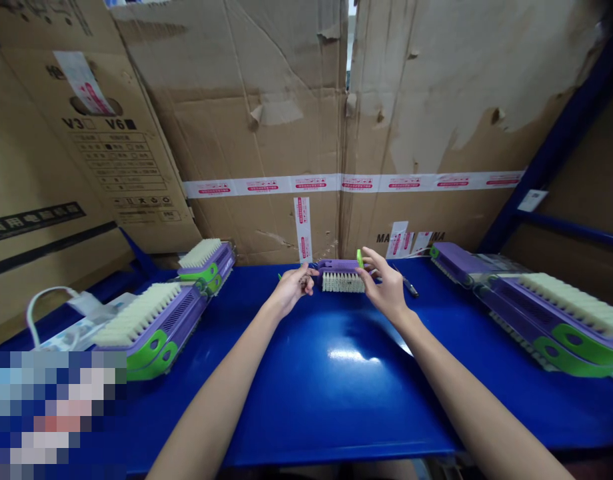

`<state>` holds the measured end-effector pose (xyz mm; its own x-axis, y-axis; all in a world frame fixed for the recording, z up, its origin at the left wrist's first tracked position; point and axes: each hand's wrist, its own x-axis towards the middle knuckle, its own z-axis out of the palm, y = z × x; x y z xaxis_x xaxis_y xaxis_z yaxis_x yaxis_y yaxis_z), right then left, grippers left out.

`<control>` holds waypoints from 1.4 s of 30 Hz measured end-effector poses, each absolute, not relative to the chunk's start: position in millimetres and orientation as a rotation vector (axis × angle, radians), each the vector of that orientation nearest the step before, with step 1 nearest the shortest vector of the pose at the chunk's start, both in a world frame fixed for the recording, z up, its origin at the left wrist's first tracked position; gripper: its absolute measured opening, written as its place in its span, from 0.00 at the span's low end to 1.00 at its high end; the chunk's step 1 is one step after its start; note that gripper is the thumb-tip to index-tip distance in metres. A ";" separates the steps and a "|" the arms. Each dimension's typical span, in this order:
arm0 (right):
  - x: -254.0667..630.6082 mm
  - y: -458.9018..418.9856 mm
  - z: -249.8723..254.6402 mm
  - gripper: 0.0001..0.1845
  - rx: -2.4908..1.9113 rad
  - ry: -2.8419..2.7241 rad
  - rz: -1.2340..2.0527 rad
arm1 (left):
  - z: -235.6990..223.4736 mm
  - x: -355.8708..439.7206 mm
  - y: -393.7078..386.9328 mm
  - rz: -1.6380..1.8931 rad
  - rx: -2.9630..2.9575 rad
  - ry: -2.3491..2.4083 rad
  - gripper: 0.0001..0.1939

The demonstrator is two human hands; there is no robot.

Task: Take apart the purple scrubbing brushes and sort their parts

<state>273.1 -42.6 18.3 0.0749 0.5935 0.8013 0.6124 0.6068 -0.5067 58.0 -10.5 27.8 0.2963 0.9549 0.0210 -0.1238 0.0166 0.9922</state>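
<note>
Purple plastic brush with cream bristles [342,275] lies near the back edge of the glossy blue worktop [306,373], between the two hands, its bristles turned toward the person. The right hand [387,287] grasps its bright green end, thumb and fingertips closed on it. The left hand [286,291] is at the opposite end, fingers curled, with something small and dark showing at them; whether they grip it or touch the brush I cannot tell.

Just beside the right hand lies a slim dark tool [410,285]. To the left are purple-and-green brushes [174,320] with cream bristles facing up, near a white power strip [81,328] and a white cable [32,319]. More brushes in clear wrapping [541,313] sit at the right. Brown cardboard sheets [266,140] crossed by white tape with red print [266,185] stand behind.
</note>
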 end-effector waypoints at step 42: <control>331.9 -1.7 -16.1 0.15 -1.736 -1.709 -0.346 | -4.6 50.3 -11.3 0.744 2.821 1.828 0.09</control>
<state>331.9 -1.7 -16.1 0.1076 0.7820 0.6139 0.9593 0.0806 -0.2708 50.3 -11.3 -4.6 0.3573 0.7864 0.5039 0.9147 -0.4037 -0.0186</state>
